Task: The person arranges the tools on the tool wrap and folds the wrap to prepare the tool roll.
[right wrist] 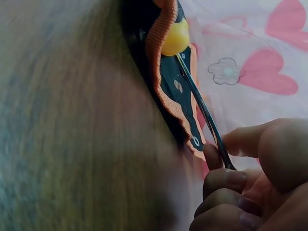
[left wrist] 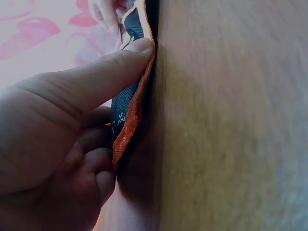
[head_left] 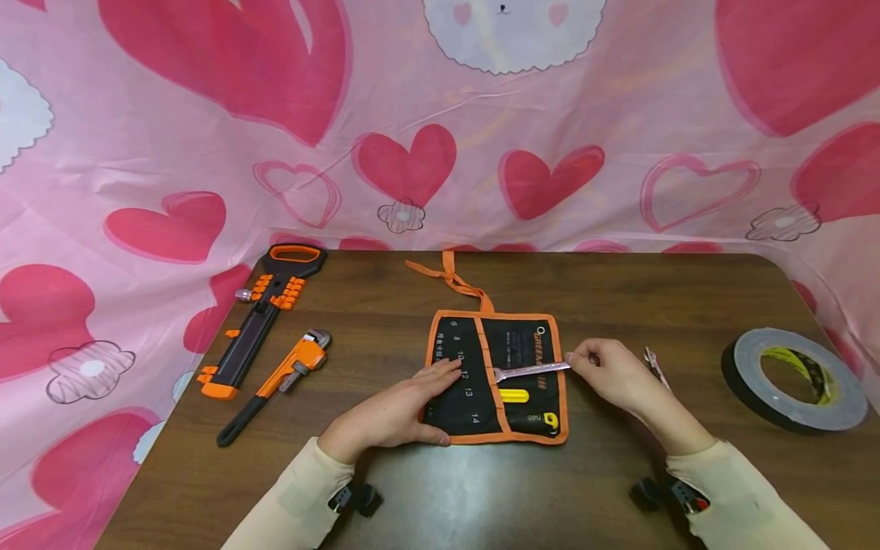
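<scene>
The left hand (head_left: 395, 416) lies on the left half of the black, orange-edged tool pouch (head_left: 496, 378), fingers fairly straight over the numbered pockets and thumb pressed on its near orange edge; the right hand (head_left: 612, 372) pinches the end of a slim silver wrench (head_left: 531, 371), which lies across the pouch's right half with its far end at the middle seam; a yellow tool (head_left: 513, 396) sits just nearer in the same half; the pouch lies mid-table, with bare brown table (head_left: 481, 489) between it and the near edge; to the right, past the right hand, a roll of grey tape (head_left: 794, 380) rests near the table's right edge; to the left, well apart, an orange pipe wrench (head_left: 278, 384) and a black-and-orange tool (head_left: 264, 317) lie near the left edge; farther back the pouch's orange tie strap (head_left: 450, 279) trails toward the heart-patterned pink cloth (head_left: 412, 114) rising behind.
</scene>
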Available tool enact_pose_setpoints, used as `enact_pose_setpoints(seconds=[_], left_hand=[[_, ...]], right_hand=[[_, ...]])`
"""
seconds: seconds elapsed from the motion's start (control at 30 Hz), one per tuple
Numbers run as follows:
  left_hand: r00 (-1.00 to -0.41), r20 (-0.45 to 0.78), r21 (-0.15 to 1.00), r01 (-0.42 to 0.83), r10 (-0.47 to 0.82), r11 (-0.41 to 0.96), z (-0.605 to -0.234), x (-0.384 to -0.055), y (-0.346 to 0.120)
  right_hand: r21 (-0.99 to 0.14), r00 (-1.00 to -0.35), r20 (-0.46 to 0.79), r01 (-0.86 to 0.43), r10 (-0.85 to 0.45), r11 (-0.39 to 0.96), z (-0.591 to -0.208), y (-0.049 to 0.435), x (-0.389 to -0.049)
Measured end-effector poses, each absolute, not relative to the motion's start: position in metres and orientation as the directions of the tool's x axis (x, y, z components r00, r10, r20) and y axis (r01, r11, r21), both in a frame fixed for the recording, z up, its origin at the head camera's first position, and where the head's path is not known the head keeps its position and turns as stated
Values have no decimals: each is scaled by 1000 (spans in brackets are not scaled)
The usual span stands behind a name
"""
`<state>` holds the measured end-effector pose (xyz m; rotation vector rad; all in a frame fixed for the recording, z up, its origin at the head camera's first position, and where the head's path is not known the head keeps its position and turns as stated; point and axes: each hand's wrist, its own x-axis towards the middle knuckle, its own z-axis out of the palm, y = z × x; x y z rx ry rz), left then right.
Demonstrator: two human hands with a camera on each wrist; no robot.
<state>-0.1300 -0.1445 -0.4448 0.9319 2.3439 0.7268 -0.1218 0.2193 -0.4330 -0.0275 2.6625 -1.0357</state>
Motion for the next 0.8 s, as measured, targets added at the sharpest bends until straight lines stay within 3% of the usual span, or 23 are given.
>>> enact_pose_setpoints(seconds=[0.2,0.5,0.8], left_hand=[[-635,-256,632,461,729,623,-446,-130,-145],[-635,-258,631,460,728,625,-445,-130,-144],[-636,-258,629,461,727,626,-445,-130,-144]], right_hand=[[-638,-968,-222,56,-113,768,-434,211,-117],[-669,-960,-117,-113,-255,735,-437,222,-111],[-615,-960,-2,-220,-281,757,-436,229,-112]])
